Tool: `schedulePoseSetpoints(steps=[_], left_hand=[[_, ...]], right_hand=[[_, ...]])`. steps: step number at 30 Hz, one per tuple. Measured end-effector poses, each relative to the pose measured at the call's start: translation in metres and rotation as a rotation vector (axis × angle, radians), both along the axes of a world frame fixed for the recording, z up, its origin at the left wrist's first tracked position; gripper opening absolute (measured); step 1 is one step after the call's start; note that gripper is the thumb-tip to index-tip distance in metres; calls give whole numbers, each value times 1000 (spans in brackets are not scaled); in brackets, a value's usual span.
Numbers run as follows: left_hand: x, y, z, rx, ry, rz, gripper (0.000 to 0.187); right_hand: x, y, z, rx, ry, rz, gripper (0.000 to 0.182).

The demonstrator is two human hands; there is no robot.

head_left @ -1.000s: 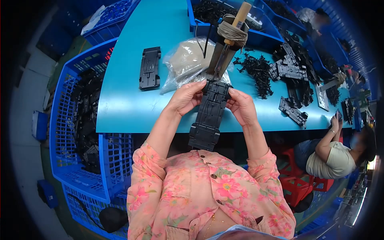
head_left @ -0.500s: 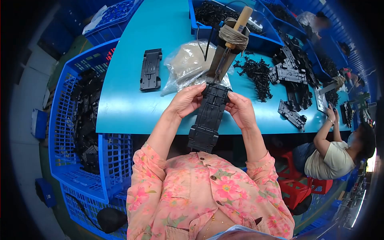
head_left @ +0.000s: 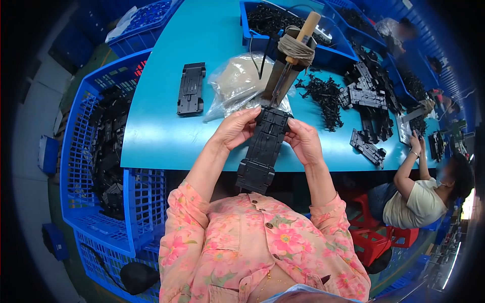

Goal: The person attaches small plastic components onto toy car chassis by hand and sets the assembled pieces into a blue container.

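My left hand [head_left: 236,127] and my right hand [head_left: 304,141] grip the two sides of a black plastic chassis part [head_left: 262,149] near its far end. Its near end hangs over the table edge by my shirt. The far end meets the tip of a thin metal rod on an upright tool [head_left: 287,65] with a wooden handle and wound cord. Left of the tool lies a clear plastic bag [head_left: 240,81] around something tan. A second black chassis part [head_left: 191,89] rests on the teal table [head_left: 151,136].
Small black parts [head_left: 326,98] lie in a heap right of the tool, with stacked chassis parts [head_left: 365,91] beyond. A blue bin [head_left: 343,56] of black pieces stands behind. At left is a blue crate [head_left: 76,151] of black parts. A co-worker [head_left: 417,199] sits at right.
My hands and the held chassis part are almost unchanged. The co-worker at right has shifted slightly.
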State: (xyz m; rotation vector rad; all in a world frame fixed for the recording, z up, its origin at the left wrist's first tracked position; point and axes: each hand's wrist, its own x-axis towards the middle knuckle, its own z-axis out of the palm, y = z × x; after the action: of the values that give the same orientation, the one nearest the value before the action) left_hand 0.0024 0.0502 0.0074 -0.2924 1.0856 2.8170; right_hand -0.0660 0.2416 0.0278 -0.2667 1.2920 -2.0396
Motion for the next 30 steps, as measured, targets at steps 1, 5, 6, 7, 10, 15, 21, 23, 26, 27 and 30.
schedulePoseSetpoints(steps=[1, 5, 6, 7, 10, 15, 21, 23, 26, 27, 30], left_hand=[[0, 0, 0, 3, 2, 0, 22], [-1, 0, -2, 14, 14, 1, 23], [-1, 0, -3, 17, 19, 3, 23], [-1, 0, -4, 26, 28, -4, 23], [-2, -2, -9, 57, 56, -25, 22], [-7, -4, -24, 94, 60, -21, 21], [-7, -3, -19, 117, 70, -41, 23], [-7, -3, -18, 112, 73, -43, 23], [-9, -4, -26, 121, 87, -40, 23], [-10, -3, -28, 127, 94, -39, 23], [-11, -1, -29, 146, 106, -28, 23]], right_hand=[[0, 0, 0, 1, 5, -1, 22], [-1, 1, -3, -12, 17, 4, 21], [-1, 1, -4, -14, 28, 5, 21], [-1, 1, -5, -15, 38, 8, 21], [0, 0, -5, 13, 57, -20, 20], [2, 0, -5, 4, 79, -6, 19], [3, -1, -5, -14, 74, -5, 16], [3, -1, -5, -16, 75, -5, 15], [4, -1, -5, -10, 85, -6, 15], [3, -1, -5, -7, 88, -9, 15], [4, -1, -4, -2, 98, -10, 15]])
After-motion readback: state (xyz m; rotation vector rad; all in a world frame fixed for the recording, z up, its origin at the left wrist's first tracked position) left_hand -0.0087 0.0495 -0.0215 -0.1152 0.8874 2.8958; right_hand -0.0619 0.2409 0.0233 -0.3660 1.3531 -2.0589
